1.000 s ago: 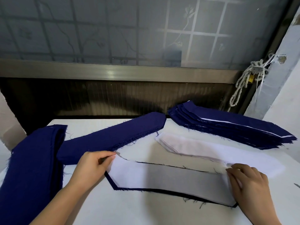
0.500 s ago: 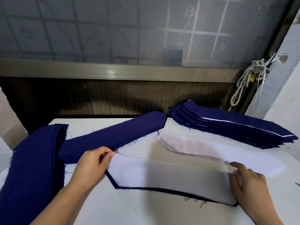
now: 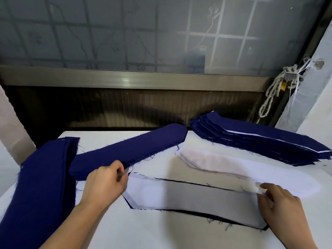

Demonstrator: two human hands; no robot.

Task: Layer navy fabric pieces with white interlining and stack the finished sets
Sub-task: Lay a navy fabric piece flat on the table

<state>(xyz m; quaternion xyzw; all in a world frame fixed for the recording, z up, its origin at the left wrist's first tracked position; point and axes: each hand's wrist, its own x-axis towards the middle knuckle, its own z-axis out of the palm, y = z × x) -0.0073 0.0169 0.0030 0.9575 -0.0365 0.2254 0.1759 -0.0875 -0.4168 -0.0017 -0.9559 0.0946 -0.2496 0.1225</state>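
**Head view.** A white table (image 3: 161, 234) stands against a wall with a frosted, gridded window (image 3: 125, 33) above a metal rail (image 3: 125, 80). A knotted rope bundle (image 3: 274, 90) hangs at the 2 o'clock corner of the view.

Items on the table, by clock position from its centre:

- 9 o'clock: a thick folded navy stack (image 3: 41, 186), running off the near left edge.
- 11 o'clock: a second navy stack (image 3: 129, 151), lying diagonally. Its near end touches the folded navy stack; its far end points toward 1 o'clock.
- 2 o'clock: the finished stack (image 3: 260, 141), navy layers with thin white edges showing between them.
- 3 o'clock: the interlining pile (image 3: 233, 168), white, just in front of the finished stack.
- 6 o'clock: the set in work. One white interlining piece (image 3: 188, 196) lies flat on one navy piece (image 3: 179, 211). Only a narrow dark border of the navy piece shows along the near and far edges.

Hand states:

- The left hand (image 3: 106, 182) is at the 9 o'clock end of the set. Its fingers are curled, and thumb and forefinger pinch the corner of the interlining piece.
- The right hand (image 3: 282, 203) is at the 3 o'clock end. Its fingers are bent over the fabric, and forefinger and thumb pinch the far corner of the interlining piece, where the white cloth bunches slightly.
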